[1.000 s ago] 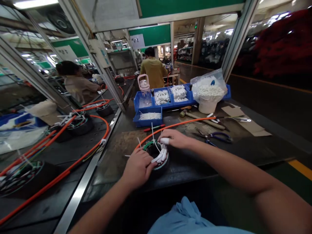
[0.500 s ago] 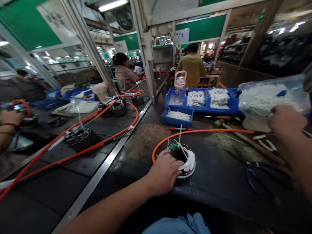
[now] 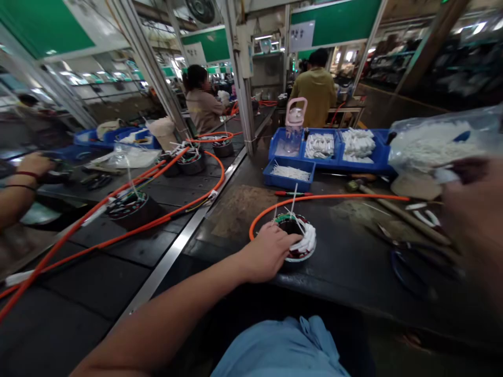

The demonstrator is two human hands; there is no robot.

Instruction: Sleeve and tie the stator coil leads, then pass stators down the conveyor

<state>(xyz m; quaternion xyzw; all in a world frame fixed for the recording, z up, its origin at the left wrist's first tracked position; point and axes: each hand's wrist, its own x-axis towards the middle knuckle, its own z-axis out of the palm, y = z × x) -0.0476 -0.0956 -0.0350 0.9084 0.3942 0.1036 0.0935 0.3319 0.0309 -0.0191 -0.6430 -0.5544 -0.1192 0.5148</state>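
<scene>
A round motor stator (image 3: 308, 242) stands on the dark bench in front of me, with white-wrapped windings and thin white strips sticking up from it. My left hand (image 3: 271, 250) grips its left side, the thumb reaching over the rim toward the bore. An orange sleeved cable (image 3: 334, 197) curves from behind the stator to the right. At the far right, my right hand (image 3: 473, 196) is smeared by motion beside a clear plastic bag (image 3: 428, 137) of small white pieces. A whitish patch shows by its fingers; whether it is held is unclear.
Blue bins (image 3: 336, 166) of white pieces and a small blue tray (image 3: 288, 180) stand behind the stator. Pliers (image 3: 408, 272) and a wooden-handled hammer (image 3: 408, 216) lie rightward. Left of a metal rail are more stators (image 3: 131, 212); co-workers sit farther away.
My right hand has moved slightly down and toward me at the bag, and has blurred. My left hand keeps its hold on the stator. The whole view has tilted downward a little.
</scene>
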